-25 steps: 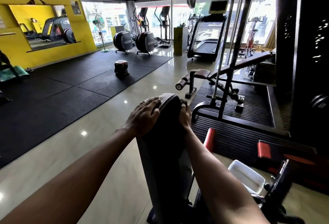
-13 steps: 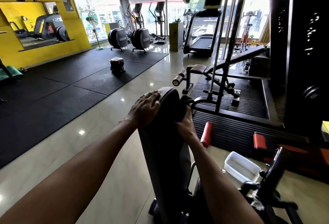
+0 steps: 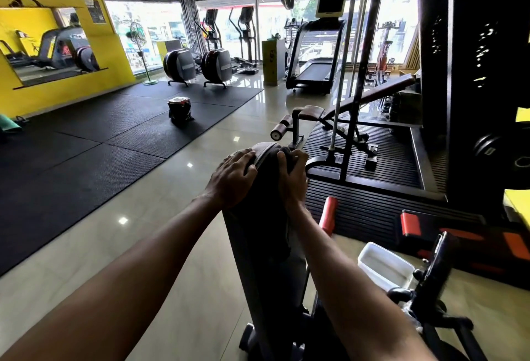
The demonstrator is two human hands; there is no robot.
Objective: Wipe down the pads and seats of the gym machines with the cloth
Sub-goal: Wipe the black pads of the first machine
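A tall black back pad [image 3: 258, 246] of a gym machine stands upright right in front of me. My left hand [image 3: 232, 180] grips its top left corner, fingers curled over the rounded edge and thumb on the front face. My right hand [image 3: 292, 180] holds a dark cloth [image 3: 282, 234] against the pad's upper right edge. Part of the cloth bunches between the fingers, and the rest hangs down the pad's right side. The dark cloth is hard to tell apart from the dark pad.
A white plastic tub [image 3: 384, 266] sits on the tiled floor at the right, beside red rollers [image 3: 328, 214] and black machine frames. An incline bench [image 3: 344, 111] and cable rack stand beyond. Black floor mats [image 3: 100, 145] cover the left; treadmills line the windows.
My right hand has slid up the pad's right edge with the cloth, so its fingers now show at the top. My left hand stays on the top left corner.
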